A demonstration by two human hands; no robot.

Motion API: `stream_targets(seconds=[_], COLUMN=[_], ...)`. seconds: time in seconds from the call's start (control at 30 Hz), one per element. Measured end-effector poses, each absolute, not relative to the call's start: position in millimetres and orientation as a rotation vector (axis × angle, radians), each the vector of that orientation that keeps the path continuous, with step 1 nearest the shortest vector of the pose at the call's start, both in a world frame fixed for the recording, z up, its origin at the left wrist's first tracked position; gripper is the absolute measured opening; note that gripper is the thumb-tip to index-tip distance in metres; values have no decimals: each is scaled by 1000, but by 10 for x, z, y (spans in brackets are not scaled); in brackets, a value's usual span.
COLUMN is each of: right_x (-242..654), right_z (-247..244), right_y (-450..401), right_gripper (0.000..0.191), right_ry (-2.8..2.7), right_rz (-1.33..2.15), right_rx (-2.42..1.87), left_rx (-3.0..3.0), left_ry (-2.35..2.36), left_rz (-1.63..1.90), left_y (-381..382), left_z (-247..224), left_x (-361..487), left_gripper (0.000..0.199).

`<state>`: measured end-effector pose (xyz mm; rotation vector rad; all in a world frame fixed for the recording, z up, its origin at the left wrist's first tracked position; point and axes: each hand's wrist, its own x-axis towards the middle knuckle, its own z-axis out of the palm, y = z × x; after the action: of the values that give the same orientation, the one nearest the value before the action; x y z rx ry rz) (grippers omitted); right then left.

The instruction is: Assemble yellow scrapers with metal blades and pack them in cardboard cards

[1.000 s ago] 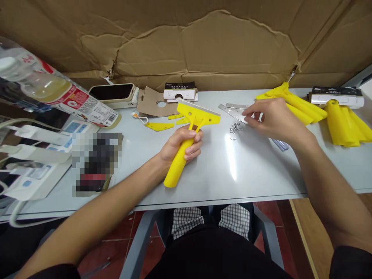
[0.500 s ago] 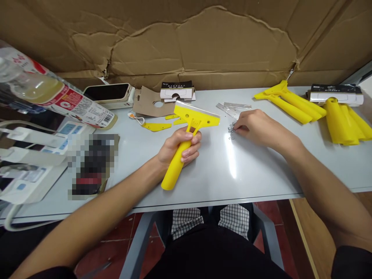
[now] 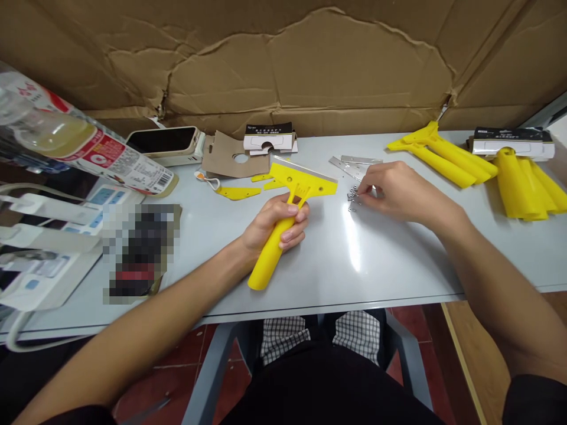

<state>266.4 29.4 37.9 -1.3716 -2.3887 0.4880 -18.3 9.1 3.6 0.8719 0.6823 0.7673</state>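
The left grip (image 3: 268, 221), a bare hand, is clamped around the neck and upper handle of a yellow scraper (image 3: 305, 179). The scraper is held over the middle of the bench (image 3: 325, 265), its wide head to the far side and the butt of its handle tilting near and left. A metal edge shows along the head's far side, with 2 holes below it.

The right grip (image 3: 394, 189) is bent down at the right side of a pile of small metal fasteners (image 3: 353, 193). Its thumb and fingertips look drawn close together, but I cannot tell whether they pinch a piece. Just beyond the pile lie 2 loose metal strips (image 3: 345, 169); 3 flat yellow strips (image 3: 239, 193) lie left of the scraper's head, and more yellow scrapers (image 3: 456, 165) lie to the far right.

The held scraper looks like light, stiff plastic, its smooth handle perhaps a bit slippery. The neck (where the hand sits) seems a sound place to hold, well clear of the metal edge, which may be sharp. The fasteners look hard, tiny and easy to scatter, so they call for a fingertip pinch.
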Motion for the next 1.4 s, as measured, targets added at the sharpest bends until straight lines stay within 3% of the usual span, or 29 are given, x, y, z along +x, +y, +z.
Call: stream_targets(seconds=[0.43, 0.8, 1.4], right_x=[2471, 2332, 2289], right_z=[476, 418, 373], right_y=[174, 112, 122], right_gripper=[9, 10, 11], right_ry=[-2280, -2290, -2069], right_rz=[698, 651, 907], right_rx=[-1016, -1066, -1264], left_rx=[841, 940, 886], left_ry=[797, 889, 839], left_rz=[695, 671, 652], left_y=[-36, -144, -92], left_z=[42, 110, 67], left_x=[-42, 8, -36], left_gripper=[26, 29, 23])
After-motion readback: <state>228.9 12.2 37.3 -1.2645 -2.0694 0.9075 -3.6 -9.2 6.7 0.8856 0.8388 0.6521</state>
